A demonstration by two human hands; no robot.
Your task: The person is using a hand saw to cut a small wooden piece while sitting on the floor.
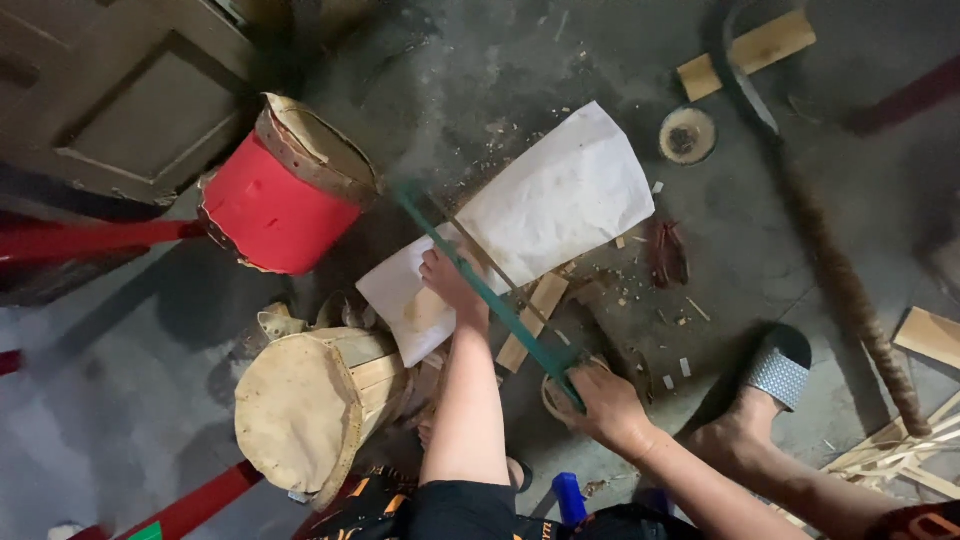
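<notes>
While right hand (605,405) grips green saw (480,285), left hand (448,280) just beside blade

drums (300,400) crowd left, floor (740,230) open right

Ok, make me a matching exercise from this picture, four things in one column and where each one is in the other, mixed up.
Things:
1. red drum
2. green saw
3. unpainted drum
4. white sheet

Places:
A. spread on the floor, under the left hand
B. lying on its side, bottom left
C. held by the right hand
D. upper left, beside the wooden door

Pairs: 1-D, 2-C, 3-B, 4-A
</notes>
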